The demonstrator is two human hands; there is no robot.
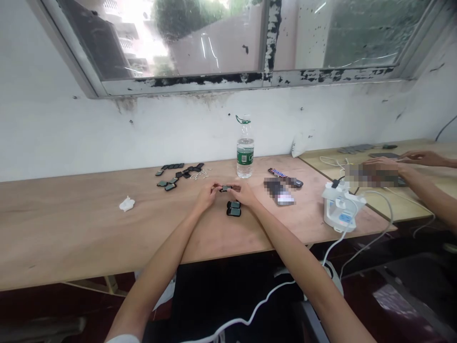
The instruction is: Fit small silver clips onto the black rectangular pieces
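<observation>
The small dark-rimmed piece (225, 188) sits at the centre of my clock, just above the surface (150, 238), the fingers of my left hand (205, 196) pinching its nine o'clock end and those of my right hand (246, 194) pinching its three o'clock end; how hard they press I cannot tell. With so little of it between my fingertips, I judge an uneven squeeze could tip it or make it spring away; the grey-faced pair (233, 208) lies just beside my right hand at six o'clock, so a dropped piece or a low wrist could knock or scratch those faces. Out at ten o'clock the tiny pale bits (200, 175) lie scattered near the black pieces (191, 170); a brush of my left knuckles could send them rolling, and being so small they might be hard to find again. The water bottle (245, 157) stands upright at one o'clock, near my right hand; a careless outward flick could topple it, and a loose cap, which I cannot judge from here, would mean water among the pieces; the white cable (262, 301) crosses below my right forearm between five and six o'clock, where a snag could jerk my arm and spoil the pinch.
</observation>
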